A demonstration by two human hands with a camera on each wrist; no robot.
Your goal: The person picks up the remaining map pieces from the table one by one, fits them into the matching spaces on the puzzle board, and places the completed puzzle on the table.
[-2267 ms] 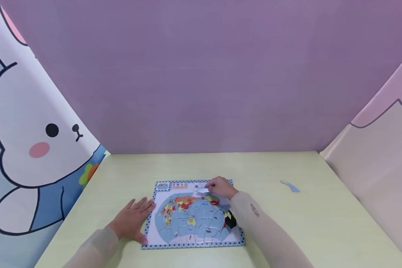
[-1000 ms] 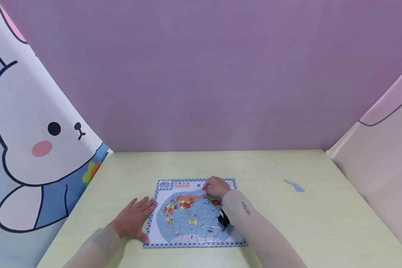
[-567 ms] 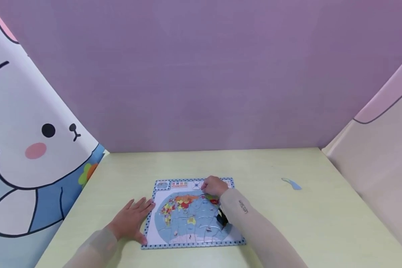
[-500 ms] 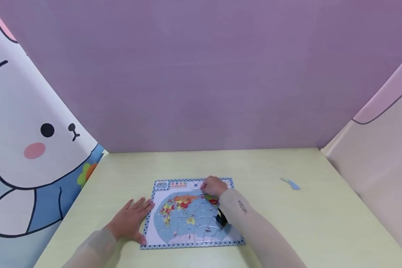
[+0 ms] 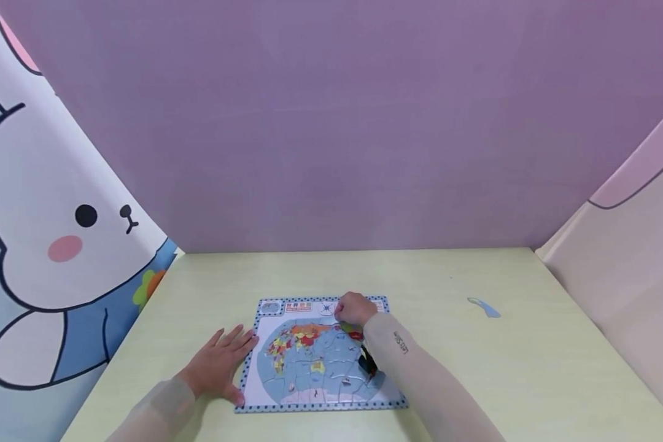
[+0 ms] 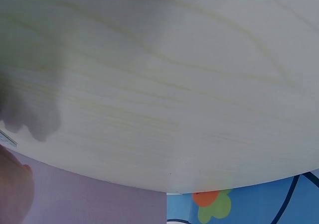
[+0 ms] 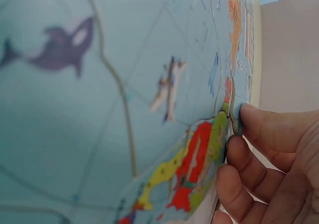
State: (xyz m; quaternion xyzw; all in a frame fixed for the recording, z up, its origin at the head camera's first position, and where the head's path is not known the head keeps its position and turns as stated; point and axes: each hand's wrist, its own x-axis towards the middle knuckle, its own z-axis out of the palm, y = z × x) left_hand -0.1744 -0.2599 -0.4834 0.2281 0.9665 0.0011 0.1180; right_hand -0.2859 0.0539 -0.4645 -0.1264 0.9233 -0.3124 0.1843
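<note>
A world map jigsaw puzzle (image 5: 315, 368) with a dotted blue border lies flat on the table. My left hand (image 5: 218, 365) rests spread at its left edge, fingertips on the border. The right hand (image 5: 356, 309) is at the map's upper right edge. In the right wrist view, thumb and index finger pinch a small light-blue puzzle piece (image 7: 237, 117) beside the green and red part of the map. From the head view that piece is hidden under the hand. The left wrist view shows mostly tabletop, with part of the hand (image 6: 15, 186) at the lower left.
One loose, curved blue puzzle piece (image 5: 484, 307) lies on the pale wooden table (image 5: 530, 368), right of the puzzle. A purple panel (image 5: 353, 123) stands behind the table, and printed cloths flank it. A black device (image 5: 367, 362) sits at the right wrist.
My right hand has brought the puzzle piece down and slightly left, from above the board's top to the map's upper edge, then stayed there. The left hand has kept its place.
</note>
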